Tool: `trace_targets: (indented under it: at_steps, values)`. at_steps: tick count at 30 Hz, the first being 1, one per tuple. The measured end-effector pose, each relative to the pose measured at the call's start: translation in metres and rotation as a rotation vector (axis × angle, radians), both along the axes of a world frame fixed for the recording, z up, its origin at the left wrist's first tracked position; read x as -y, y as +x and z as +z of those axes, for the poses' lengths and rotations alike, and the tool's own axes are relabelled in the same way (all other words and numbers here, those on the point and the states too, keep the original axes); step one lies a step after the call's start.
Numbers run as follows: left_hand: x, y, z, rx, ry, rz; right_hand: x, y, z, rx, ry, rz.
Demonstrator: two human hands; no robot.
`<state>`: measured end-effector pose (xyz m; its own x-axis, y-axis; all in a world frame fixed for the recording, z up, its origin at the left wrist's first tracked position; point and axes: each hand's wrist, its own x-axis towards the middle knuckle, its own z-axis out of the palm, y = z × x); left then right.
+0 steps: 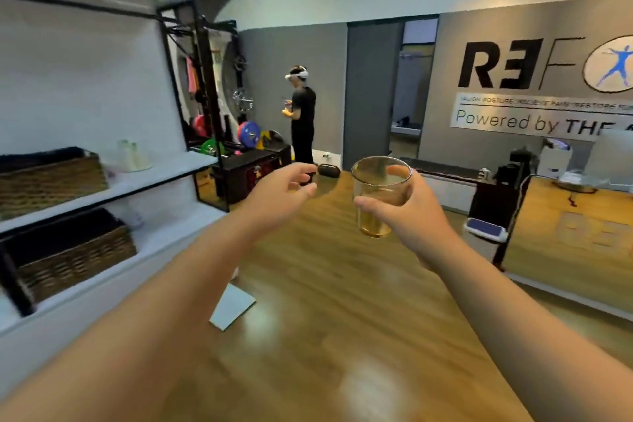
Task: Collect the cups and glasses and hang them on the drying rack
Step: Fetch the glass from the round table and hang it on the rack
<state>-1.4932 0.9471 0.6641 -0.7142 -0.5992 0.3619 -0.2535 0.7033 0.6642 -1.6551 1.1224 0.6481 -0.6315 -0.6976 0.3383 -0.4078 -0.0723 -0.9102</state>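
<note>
Glass (381, 195) upright in right hand (411, 216) — fingers (397, 171) wrapped behind.

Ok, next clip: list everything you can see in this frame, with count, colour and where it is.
glass: one, clear with an amber tint, held upright in the right hand, centre
baskets: two, brown wicker, on the left shelves, one above the other
shelves: white boards on a black frame, left wall
weight plates: several, blue, green, red and yellow, by the rack at the back left
other person: one, in black with a white headset, standing at the back
wall sign: one, black lettering on grey, right wall
floor: wood, brown
white board: one, lying on the floor by the shelves
left hand: open, empty, reaching forward
right hand: fingers wrapped around the glass
</note>
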Motion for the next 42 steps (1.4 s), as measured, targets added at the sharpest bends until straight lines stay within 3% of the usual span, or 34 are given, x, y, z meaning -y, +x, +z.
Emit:
trace_targets:
  at_steps: [11, 21, 34, 42]
  values:
    - [0.116, 0.050, 0.002, -0.039, 0.069, 0.478, 0.216, -0.009, -0.003, -0.020, -0.006, 0.407]
    - [0.255, 0.102, -0.027, -0.052, 0.069, 0.679, 0.395, 0.027, -0.026, 0.036, -0.013, 0.594]
    - [0.443, 0.208, -0.036, 0.061, -0.001, 0.873, 0.631, 0.131, -0.018, 0.028, 0.011, 0.819]
    - [0.526, 0.294, -0.043, 0.030, -0.004, 1.133, 0.771, 0.226, -0.027, 0.001, 0.010, 1.034]
